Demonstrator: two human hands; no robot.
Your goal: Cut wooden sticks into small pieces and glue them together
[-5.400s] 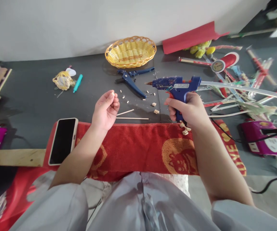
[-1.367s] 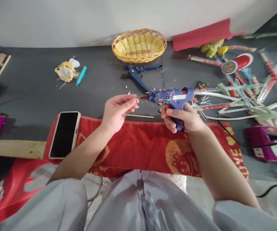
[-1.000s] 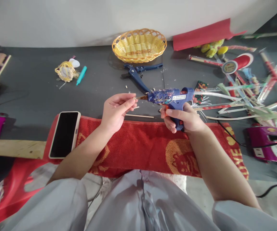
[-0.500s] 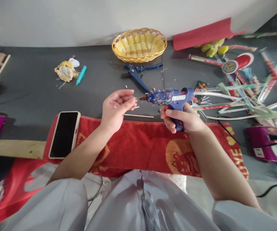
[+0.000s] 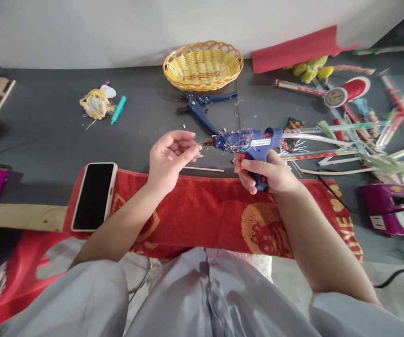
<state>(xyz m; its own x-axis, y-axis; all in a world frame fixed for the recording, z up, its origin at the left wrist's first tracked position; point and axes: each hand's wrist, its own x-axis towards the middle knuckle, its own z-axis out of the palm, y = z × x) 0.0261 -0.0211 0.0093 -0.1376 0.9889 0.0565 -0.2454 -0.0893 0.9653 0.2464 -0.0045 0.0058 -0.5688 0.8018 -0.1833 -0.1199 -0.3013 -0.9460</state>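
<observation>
- glue gun [image 5: 236, 140], and we have it level over the table [image 5: 138, 150], nose pointing left!
- our right hand [image 5: 270, 174] is wrapped firmly round its handle, fingers curled in front by the orange trigger [image 5: 243, 158]; how hard we press that, we cannot tell.
- over to our left hand [image 5: 168, 161]: thumb and fingers nearly together, pinching a small pale piece [image 5: 199, 147] at the very tips, forefinger arched above.
- and here's the close bit: that piece sits right at the nozzle [image 5: 207, 142], though we cannot tell whether the two touch.
- out of the back, a clear glue stick [image 5: 309, 137] trails off to the right, over the heap of wrapped sticks.
- below our hands, a thin wooden stick [image 5: 205, 169] lies just beyond the red towel [image 5: 205, 210].
- behind the gun we've got blue cutters [image 5: 202, 117], handles spread, with the yellow basket [image 5: 203, 70] beyond them against the wall.
- and on our left, a phone [image 5: 94, 196], screen dark, lies at the towel's end.
</observation>
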